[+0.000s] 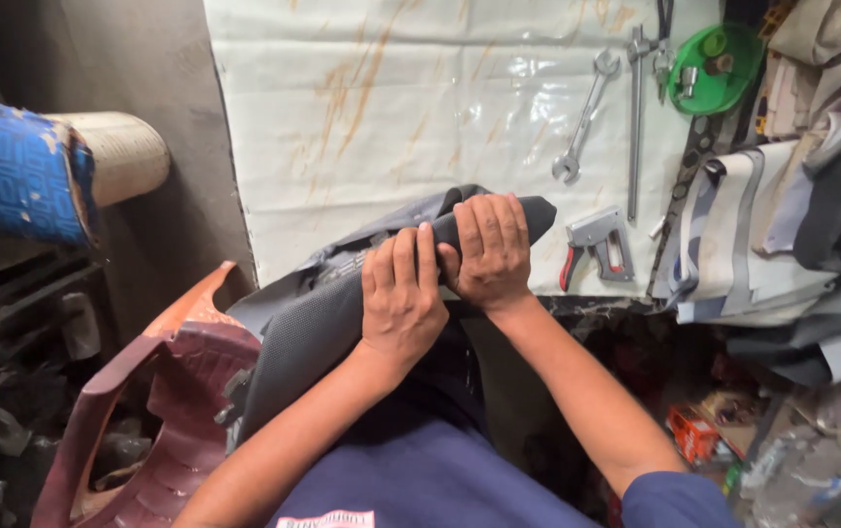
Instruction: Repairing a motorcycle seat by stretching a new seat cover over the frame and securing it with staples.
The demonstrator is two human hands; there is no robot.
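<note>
A dark grey textured seat cover (303,328) lies rolled across my lap and the near edge of the white plastic-covered table (391,108). My left hand (399,293) grips its middle from above, fingers curled over the fold. Right beside it, my right hand (487,249) clamps the cover's narrow black end, which pokes out toward the right. Both hands touch each other on the material.
On the table lie a spanner (585,117), a long metal rod (636,117), a staple gun (598,244) and a green round lid (714,66). Grey fabric pieces (733,235) pile at the right. A maroon plastic chair (161,401) stands at left, a blue-and-cream roll (49,171) above it.
</note>
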